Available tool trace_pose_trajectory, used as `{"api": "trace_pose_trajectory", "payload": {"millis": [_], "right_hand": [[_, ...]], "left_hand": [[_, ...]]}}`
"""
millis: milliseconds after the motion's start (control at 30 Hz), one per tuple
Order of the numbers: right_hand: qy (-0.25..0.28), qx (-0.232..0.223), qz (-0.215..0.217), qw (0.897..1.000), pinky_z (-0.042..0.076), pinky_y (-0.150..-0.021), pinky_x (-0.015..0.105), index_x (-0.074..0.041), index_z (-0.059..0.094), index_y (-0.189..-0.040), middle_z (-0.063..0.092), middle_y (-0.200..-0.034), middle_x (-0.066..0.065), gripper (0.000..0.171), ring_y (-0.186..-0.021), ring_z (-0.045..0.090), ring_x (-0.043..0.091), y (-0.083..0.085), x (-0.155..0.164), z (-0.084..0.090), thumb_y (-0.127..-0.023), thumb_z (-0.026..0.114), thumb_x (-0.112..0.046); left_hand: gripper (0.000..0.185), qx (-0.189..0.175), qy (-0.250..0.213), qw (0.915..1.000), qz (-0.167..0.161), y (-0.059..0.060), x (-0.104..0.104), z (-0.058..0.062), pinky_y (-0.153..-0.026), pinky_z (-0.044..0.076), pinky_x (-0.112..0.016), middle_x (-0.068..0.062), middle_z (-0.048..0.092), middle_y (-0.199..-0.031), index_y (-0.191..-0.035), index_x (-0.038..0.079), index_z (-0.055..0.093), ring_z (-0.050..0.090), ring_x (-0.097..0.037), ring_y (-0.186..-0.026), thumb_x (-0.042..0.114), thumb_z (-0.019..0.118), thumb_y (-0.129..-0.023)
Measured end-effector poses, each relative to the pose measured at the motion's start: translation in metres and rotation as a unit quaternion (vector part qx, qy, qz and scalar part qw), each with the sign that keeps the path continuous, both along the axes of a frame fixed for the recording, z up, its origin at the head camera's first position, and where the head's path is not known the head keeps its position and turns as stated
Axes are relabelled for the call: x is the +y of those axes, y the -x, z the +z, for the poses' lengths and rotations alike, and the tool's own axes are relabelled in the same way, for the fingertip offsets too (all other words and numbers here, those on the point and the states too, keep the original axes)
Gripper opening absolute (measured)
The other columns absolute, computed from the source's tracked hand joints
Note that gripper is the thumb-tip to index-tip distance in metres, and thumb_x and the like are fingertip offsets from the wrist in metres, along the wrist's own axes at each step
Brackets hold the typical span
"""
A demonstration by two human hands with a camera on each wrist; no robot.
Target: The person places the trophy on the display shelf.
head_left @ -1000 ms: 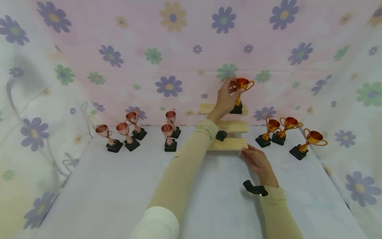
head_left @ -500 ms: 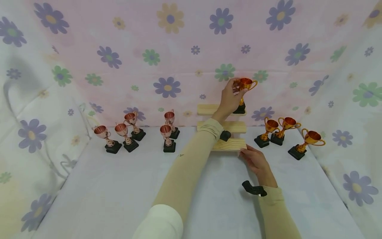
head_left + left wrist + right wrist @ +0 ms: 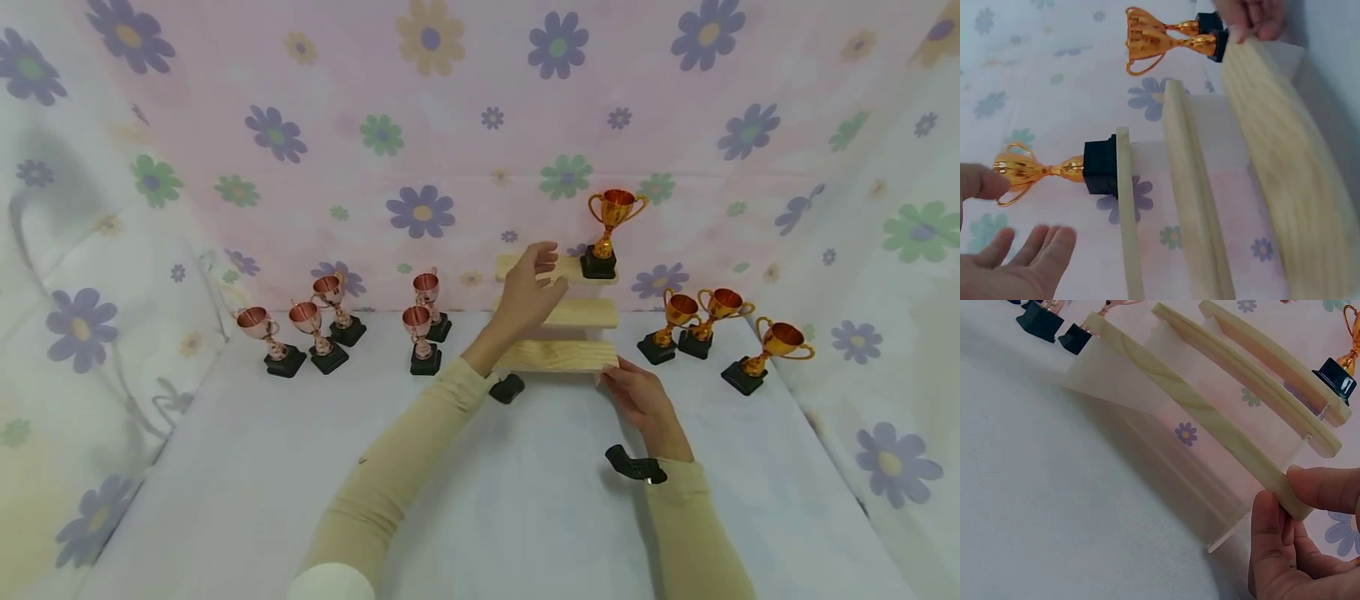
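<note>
Gold trophy (image 3: 611,231) upright on the top step of the wooden stepped stand (image 3: 558,357), left hand (image 3: 528,287) beside it — fingers spread, holding nothing, right hand (image 3: 637,396) pinching the lowest step's right end, on the white surface (image 3: 480,483)

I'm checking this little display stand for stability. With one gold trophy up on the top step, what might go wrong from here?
The gold trophy stands at the far right end of the top step, near the edge; a nudge might tip it off. The left hand hovers open beside that step and might brush it. The right hand pinches only the corner of the bottom step, so the stand might shift if it lets go.
</note>
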State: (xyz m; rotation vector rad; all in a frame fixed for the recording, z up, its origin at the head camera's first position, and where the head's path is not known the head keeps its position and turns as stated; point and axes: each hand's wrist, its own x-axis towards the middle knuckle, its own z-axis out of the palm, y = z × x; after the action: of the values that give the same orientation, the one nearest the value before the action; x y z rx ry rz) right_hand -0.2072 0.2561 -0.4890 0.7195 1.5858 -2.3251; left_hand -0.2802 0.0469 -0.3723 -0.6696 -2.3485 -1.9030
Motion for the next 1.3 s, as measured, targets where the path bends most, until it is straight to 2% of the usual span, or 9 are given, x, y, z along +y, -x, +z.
{"api": "trace_pose_trajectory", "payload": {"millis": [300,533,633,733,800,867,967,1067,1300], "right_hand": [[-0.007,0.002,0.002,1.0,0.037,-0.118,0.026,-0.009,0.022,-0.162,0.026,-0.167,0.008,0.063,-0.13,0.047,0.014,0.0,-0.002,0.001,-0.106,0.052,-0.009],[-0.011,-0.003,-0.001,1.0,0.036,-0.119,0.027,-0.011,0.023,-0.162,0.025,-0.168,0.007,0.063,-0.134,0.044,0.015,0.001,-0.002,0.0,-0.106,0.052,-0.009],[-0.009,-0.007,-0.004,1.0,0.037,-0.118,0.026,-0.012,0.023,-0.162,0.025,-0.168,0.007,0.064,-0.134,0.044,0.014,0.001,-0.001,0.001,-0.106,0.052,-0.008],[-0.009,-0.006,0.0,1.0,0.038,-0.116,0.024,-0.012,0.022,-0.162,0.024,-0.168,0.006,0.065,-0.133,0.045,0.013,0.0,-0.002,0.002,-0.106,0.053,-0.008],[-0.01,-0.003,0.003,1.0,0.04,-0.114,0.023,-0.012,0.022,-0.162,0.024,-0.168,0.006,0.065,-0.13,0.047,0.012,-0.001,-0.003,0.004,-0.106,0.053,-0.009],[-0.009,0.002,0.002,1.0,0.044,-0.111,0.02,-0.012,0.022,-0.162,0.025,-0.168,0.007,0.065,-0.125,0.049,0.01,-0.003,-0.002,0.005,-0.105,0.054,-0.008],[0.001,0.009,-0.001,1.0,0.046,-0.107,0.018,-0.01,0.021,-0.162,0.026,-0.166,0.008,0.066,-0.116,0.053,0.006,-0.005,-0.001,0.007,-0.105,0.053,-0.006],[0.014,0.018,0.0,1.0,0.045,-0.109,0.019,-0.008,0.02,-0.162,0.028,-0.164,0.008,0.066,-0.116,0.053,0.006,-0.007,-0.001,0.007,-0.104,0.052,-0.002],[0.017,0.023,0.002,1.0,0.05,-0.1,0.015,-0.008,0.02,-0.162,0.033,-0.159,0.006,0.066,-0.115,0.052,0.006,-0.005,-0.002,0.005,-0.104,0.052,-0.002]], "left_hand": [[0.037,0.006,0.072,0.9925,-0.099,-0.06,-0.087,-0.023,-0.101,0.056,-0.033,-0.018,0.064,-0.127,-0.137,0.001,0.055,0.064,-0.031,-0.117,0.005,0.061,-0.1],[0.029,-0.057,0.174,0.9637,-0.194,-0.089,-0.162,-0.05,-0.104,0.054,-0.04,-0.021,0.066,-0.125,-0.128,-0.002,0.062,0.065,-0.028,-0.117,0.014,0.059,-0.104],[0.027,-0.071,0.208,0.9651,-0.142,-0.096,-0.189,-0.064,-0.101,0.056,-0.042,-0.019,0.069,-0.119,-0.121,-0.004,0.067,0.067,-0.026,-0.112,0.015,0.061,-0.103],[0.023,-0.081,0.229,0.9699,-0.016,-0.1,-0.211,-0.076,-0.094,0.058,-0.044,-0.016,0.072,-0.109,-0.114,-0.006,0.069,0.069,-0.027,-0.103,0.012,0.064,-0.1],[0.024,-0.095,0.236,0.9651,0.063,-0.101,-0.223,-0.082,-0.092,0.059,-0.045,-0.017,0.072,-0.107,-0.116,-0.007,0.068,0.069,-0.03,-0.101,0.011,0.065,-0.099],[0.033,-0.114,0.234,0.9592,0.111,-0.098,-0.231,-0.085,-0.094,0.058,-0.049,-0.022,0.069,-0.113,-0.124,-0.008,0.062,0.067,-0.036,-0.106,0.012,0.065,-0.099],[0.054,-0.143,0.208,0.9582,0.135,-0.093,-0.238,-0.089,-0.103,0.053,-0.053,-0.028,0.059,-0.132,-0.143,-0.007,0.046,0.059,-0.042,-0.122,0.016,0.067,-0.099],[0.074,-0.153,0.15,0.9668,0.14,-0.086,-0.238,-0.092,-0.112,0.045,-0.054,-0.029,0.044,-0.149,-0.154,-0.003,0.03,0.047,-0.044,-0.136,0.017,0.072,-0.096],[0.091,-0.104,0.03,0.9799,0.168,-0.073,-0.22,-0.094,-0.121,0.034,-0.051,-0.023,0.035,-0.156,-0.157,0.002,0.024,0.037,-0.04,-0.145,0.013,0.081,-0.088]]}}
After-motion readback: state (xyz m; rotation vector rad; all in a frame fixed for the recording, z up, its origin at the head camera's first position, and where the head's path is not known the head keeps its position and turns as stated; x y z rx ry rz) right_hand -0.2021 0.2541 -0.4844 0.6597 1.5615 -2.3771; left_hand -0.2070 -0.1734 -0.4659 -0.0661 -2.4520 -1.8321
